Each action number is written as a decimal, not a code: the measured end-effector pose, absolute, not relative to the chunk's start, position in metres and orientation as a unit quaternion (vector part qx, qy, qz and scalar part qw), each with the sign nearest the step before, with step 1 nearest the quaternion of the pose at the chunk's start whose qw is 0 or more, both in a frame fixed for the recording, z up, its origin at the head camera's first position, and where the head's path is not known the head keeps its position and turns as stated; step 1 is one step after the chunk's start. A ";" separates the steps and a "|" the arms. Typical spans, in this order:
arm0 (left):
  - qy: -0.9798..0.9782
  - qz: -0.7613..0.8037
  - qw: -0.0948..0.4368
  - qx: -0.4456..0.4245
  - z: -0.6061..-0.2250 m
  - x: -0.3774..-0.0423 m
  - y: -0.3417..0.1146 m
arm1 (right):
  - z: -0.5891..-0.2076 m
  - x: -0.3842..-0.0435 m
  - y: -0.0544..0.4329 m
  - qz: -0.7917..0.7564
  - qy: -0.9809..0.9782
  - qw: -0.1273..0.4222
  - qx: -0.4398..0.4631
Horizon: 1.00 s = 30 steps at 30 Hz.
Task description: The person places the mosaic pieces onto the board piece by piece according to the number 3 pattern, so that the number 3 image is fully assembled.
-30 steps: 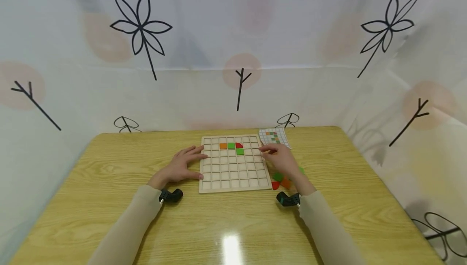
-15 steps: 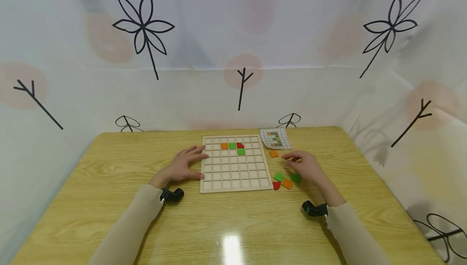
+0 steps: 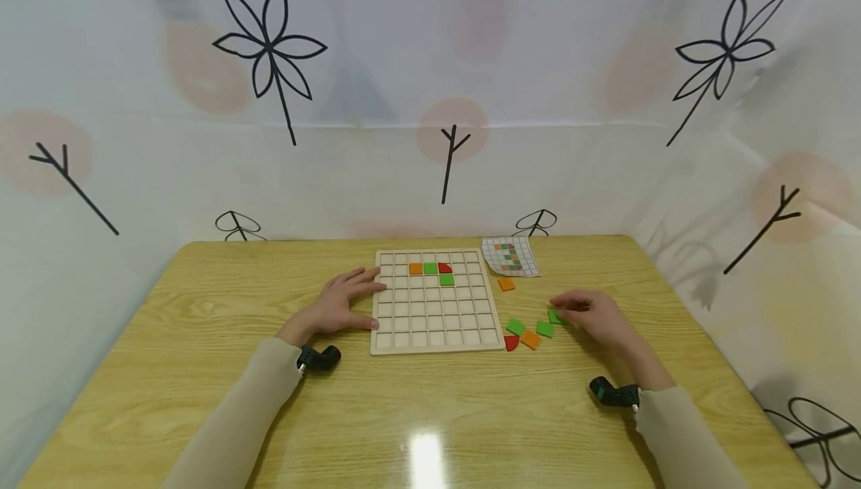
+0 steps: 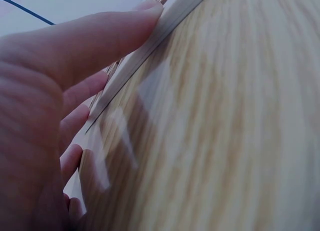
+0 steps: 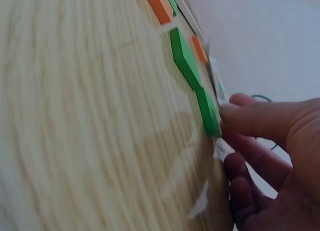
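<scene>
In the head view, my left hand (image 3: 335, 308) rests with spread fingers against the left edge of a wooden grid board (image 3: 410, 309). The left wrist view shows its thumb (image 4: 125, 28) on the board's rim. Orange (image 3: 415, 268), green (image 3: 430, 268), red quarter-round (image 3: 445, 268) and another green (image 3: 446, 280) tile sit in the board's cells. My right hand (image 3: 595, 317) is at a green square tile (image 3: 554, 317) lying on the table, partly covered by the fingers. In the right wrist view, the thumb tip (image 5: 230, 113) meets that tile's end; no clear grip shows.
Right of the board lie two more green tiles (image 3: 516, 327), orange tiles (image 3: 531, 339) and a red quarter-round tile (image 3: 512, 342). A printed pattern sheet (image 3: 521, 248) with a curled edge lies near the table's back. A patterned cloth wall (image 3: 377, 182) stands behind the table.
My right hand has moved from the board's right edge rightward to the green tile. An orange tile now lies uncovered below the pattern sheet. My left hand stays on the board's edge.
</scene>
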<state>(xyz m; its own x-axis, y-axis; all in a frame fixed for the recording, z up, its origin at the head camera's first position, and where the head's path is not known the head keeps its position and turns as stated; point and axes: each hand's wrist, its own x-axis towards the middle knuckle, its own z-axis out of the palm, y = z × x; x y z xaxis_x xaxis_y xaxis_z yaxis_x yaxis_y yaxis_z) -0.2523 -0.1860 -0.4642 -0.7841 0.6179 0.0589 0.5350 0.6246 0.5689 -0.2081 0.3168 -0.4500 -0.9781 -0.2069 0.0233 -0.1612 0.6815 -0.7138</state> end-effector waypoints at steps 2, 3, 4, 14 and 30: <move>0.899 0.291 0.070 0.321 -0.464 -0.252 -0.186 | -0.452 -0.208 0.321 -0.395 0.912 0.043 -0.102; 0.899 0.291 0.069 0.321 -0.465 -0.252 -0.186 | -0.453 -0.209 0.322 -0.401 0.909 0.050 -0.098; 0.899 0.290 0.068 0.321 -0.465 -0.252 -0.186 | -0.454 -0.209 0.324 -0.405 0.908 0.058 -0.093; 0.898 0.295 0.070 0.318 -0.466 -0.252 -0.186 | -0.455 -0.209 0.328 -0.446 0.887 0.098 -0.072; 0.897 0.293 0.074 0.321 -0.465 -0.254 -0.186 | -0.449 -0.211 0.316 -0.409 0.904 0.086 -0.087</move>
